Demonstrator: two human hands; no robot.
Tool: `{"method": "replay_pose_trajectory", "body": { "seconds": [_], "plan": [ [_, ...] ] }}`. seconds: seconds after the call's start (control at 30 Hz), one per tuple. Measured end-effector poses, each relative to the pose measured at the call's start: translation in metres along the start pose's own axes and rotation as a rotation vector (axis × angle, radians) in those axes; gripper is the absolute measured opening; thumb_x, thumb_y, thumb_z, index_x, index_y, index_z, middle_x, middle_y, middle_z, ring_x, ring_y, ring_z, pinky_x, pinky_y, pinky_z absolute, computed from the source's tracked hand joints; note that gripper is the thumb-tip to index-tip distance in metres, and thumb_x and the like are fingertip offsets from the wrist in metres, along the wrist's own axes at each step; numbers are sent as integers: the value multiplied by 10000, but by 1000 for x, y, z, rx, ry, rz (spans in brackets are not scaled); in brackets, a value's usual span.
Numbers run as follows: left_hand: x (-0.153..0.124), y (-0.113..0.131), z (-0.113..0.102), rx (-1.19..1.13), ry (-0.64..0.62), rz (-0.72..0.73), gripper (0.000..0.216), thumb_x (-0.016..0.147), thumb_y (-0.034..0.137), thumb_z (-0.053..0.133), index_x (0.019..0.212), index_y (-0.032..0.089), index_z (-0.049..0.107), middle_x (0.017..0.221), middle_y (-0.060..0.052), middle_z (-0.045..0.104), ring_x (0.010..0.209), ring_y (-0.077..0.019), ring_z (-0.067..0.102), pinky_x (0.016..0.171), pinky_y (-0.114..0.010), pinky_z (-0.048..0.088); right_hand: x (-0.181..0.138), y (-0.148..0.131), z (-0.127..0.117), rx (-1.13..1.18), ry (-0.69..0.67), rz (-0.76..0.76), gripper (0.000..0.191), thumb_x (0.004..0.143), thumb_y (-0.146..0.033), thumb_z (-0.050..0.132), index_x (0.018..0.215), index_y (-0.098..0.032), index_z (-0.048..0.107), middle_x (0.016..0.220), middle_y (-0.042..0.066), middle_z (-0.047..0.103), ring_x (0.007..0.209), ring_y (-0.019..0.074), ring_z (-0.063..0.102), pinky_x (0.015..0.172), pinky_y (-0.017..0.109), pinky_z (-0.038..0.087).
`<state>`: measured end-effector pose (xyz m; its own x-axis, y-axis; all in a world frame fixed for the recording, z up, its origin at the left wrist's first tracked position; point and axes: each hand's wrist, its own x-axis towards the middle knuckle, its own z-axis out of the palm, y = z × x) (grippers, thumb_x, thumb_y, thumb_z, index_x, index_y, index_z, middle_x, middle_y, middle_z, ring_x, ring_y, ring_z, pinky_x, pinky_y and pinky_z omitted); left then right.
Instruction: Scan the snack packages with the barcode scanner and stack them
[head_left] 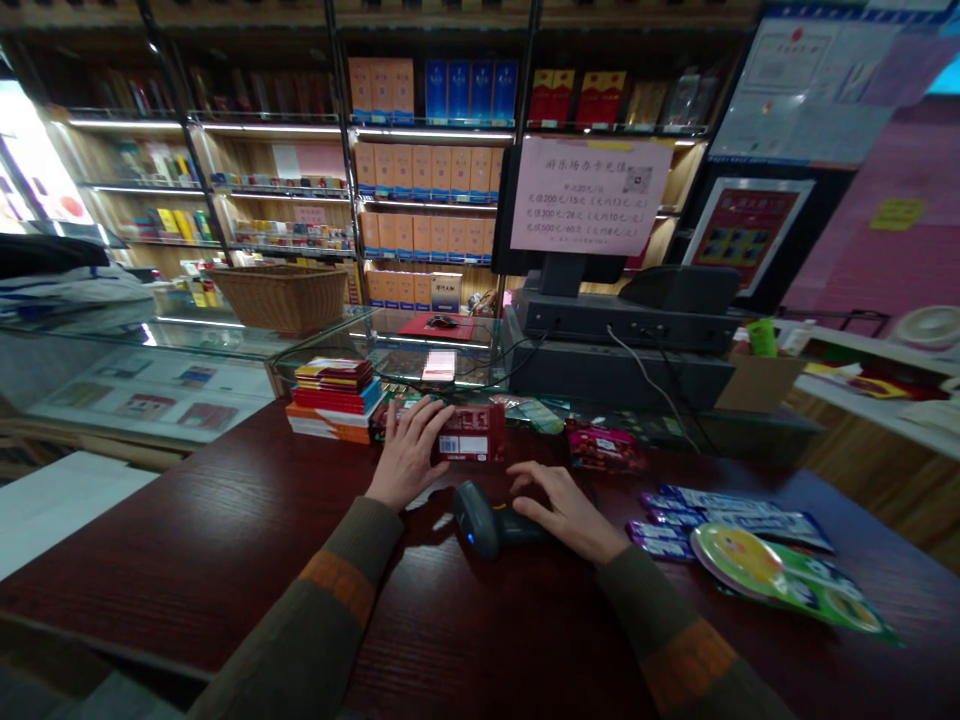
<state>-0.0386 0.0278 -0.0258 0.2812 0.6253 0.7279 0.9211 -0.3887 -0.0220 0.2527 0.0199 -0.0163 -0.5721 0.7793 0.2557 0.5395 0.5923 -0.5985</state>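
My left hand [409, 447] lies palm down, fingers stretched and slightly spread, over the left part of a dark red snack packet [474, 432] with a white barcode label. Its fingertips rest at the packet, whose left end they hide. My right hand [562, 505] is beside a dark grey barcode scanner [478, 520], its fingers loosely bent and apart above the handle. The scanner lies on the table with a small blue light lit. Whether the right thumb touches the handle is hard to tell.
Right of my hands lie purple-and-blue snack sticks [667, 525] and a green-yellow blister pack [780, 575]. A pink-red packet [604, 445] sits farther back. Stacked boxes [334, 400] stand left. A cash register [622, 350] with cables and a wicker basket [289, 295] are behind.
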Motion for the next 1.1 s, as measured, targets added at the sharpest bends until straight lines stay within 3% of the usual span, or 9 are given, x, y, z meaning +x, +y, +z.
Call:
{"method": "replay_pose_trajectory", "body": {
  "seconds": [0.3, 0.67, 0.93, 1.1],
  "plan": [
    [-2, -1, 2, -11, 3, 18, 807, 775, 269, 702, 1515, 220, 383, 1497, -119, 507, 1461, -319, 363, 1261, -607, 28, -5, -6, 2, -216, -160, -93, 671, 704, -566, 824, 1246, -244, 595, 1149, 73, 699, 1058, 288, 615, 961, 431, 381],
    [-3, 1, 3, -9, -1, 31, 821, 773, 254, 688, 1526, 214, 363, 1489, -113, 519, 1459, -305, 370, 1271, -590, 34, -5, -2, 10, -244, -128, -191, 407, 770, -326, 743, 1153, -247, 632, 1120, 55, 710, 1040, 247, 630, 979, 422, 363],
    [-5, -1, 8, 1, 7, 44, 837, 804, 309, 694, 1546, 198, 323, 1505, -127, 504, 1467, -303, 358, 1269, -589, 33, -7, -10, -2, -199, -2, -181, 487, 765, -308, 758, 1221, -240, 602, 1216, 75, 703, 1101, 267, 613, 998, 438, 373],
    [-6, -2, 9, 14, -5, 28, 845, 795, 287, 692, 1548, 193, 320, 1510, -124, 500, 1476, -300, 347, 1271, -579, 53, -9, -16, -6, -192, -10, -208, 409, 770, -317, 755, 1155, -254, 631, 1155, 61, 722, 1081, 265, 621, 1001, 444, 378]
  ]
}}
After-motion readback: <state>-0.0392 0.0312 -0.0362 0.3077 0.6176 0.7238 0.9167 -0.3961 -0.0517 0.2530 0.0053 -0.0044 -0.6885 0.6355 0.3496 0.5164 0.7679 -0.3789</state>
